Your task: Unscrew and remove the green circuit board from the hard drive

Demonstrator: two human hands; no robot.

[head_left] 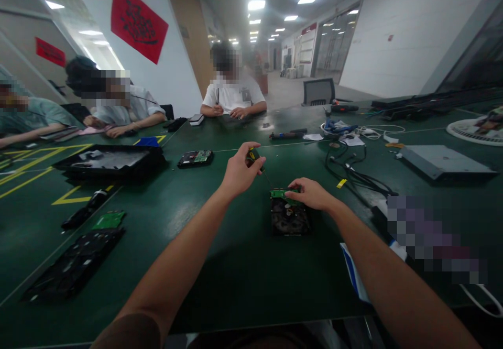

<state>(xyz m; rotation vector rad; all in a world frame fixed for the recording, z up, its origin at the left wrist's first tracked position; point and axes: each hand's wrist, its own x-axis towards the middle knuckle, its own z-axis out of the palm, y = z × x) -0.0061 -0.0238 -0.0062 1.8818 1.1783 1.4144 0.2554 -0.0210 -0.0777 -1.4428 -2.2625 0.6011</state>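
Observation:
A black hard drive (290,222) lies on the green table in front of me, its round spindle centre facing up. Across its far end is a green circuit board (278,194). My right hand (308,193) pinches the right part of this board between thumb and fingers. To the left and higher, my left hand (244,168) is closed round the yellow and black handle of a screwdriver (254,155). Its thin shaft slants down to the right, toward the board's far edge; whether the tip touches is too small to tell.
Another hard drive (195,158) lies farther left, near a black tray (112,161). At left are a black casing (74,260) and a green board (109,219). Cables (356,168) and a grey metal box (446,161) lie to the right. Several people sit across the table.

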